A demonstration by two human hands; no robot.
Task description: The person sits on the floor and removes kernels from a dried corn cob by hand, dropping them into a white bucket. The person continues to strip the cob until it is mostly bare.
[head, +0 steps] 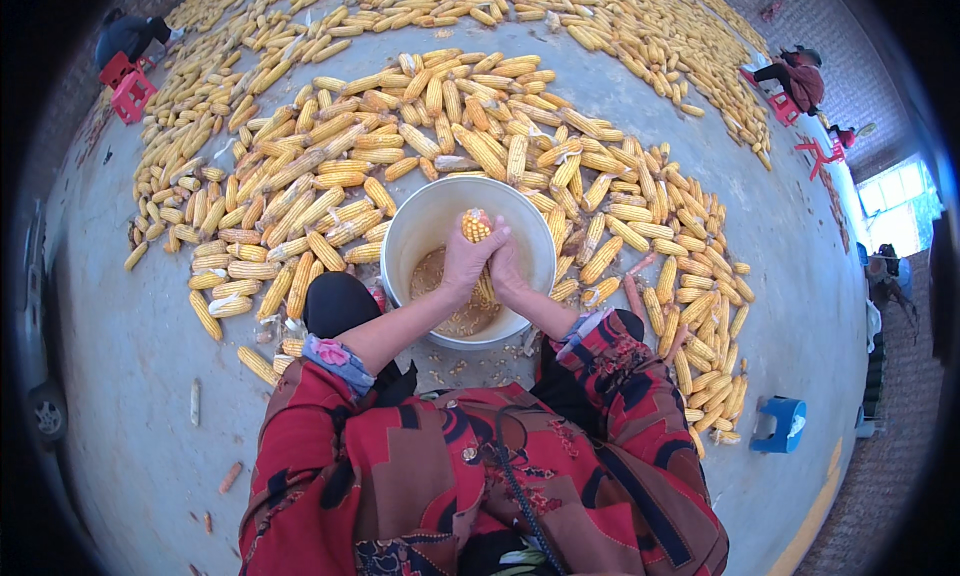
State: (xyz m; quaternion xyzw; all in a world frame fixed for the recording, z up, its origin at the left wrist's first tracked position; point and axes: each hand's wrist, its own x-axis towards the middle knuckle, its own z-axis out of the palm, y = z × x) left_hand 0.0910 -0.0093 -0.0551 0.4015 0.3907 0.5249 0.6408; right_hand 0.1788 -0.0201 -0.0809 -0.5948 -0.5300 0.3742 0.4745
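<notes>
Both of my hands close around one ear of corn above a white bucket between my knees. My left hand wraps the ear from the left, and my right hand presses on it from the right. The ear's top end shows bare reddish cob beside yellow kernels. Its lower part shows between my wrists, while my palms hide the middle. Loose kernels cover the bottom of the bucket.
A pile of husked corn ears curves around the bucket's far side. More ears spread behind it. Bare cobs lie on the concrete floor. A blue stool stands at right. Two people sit farther off near red stools.
</notes>
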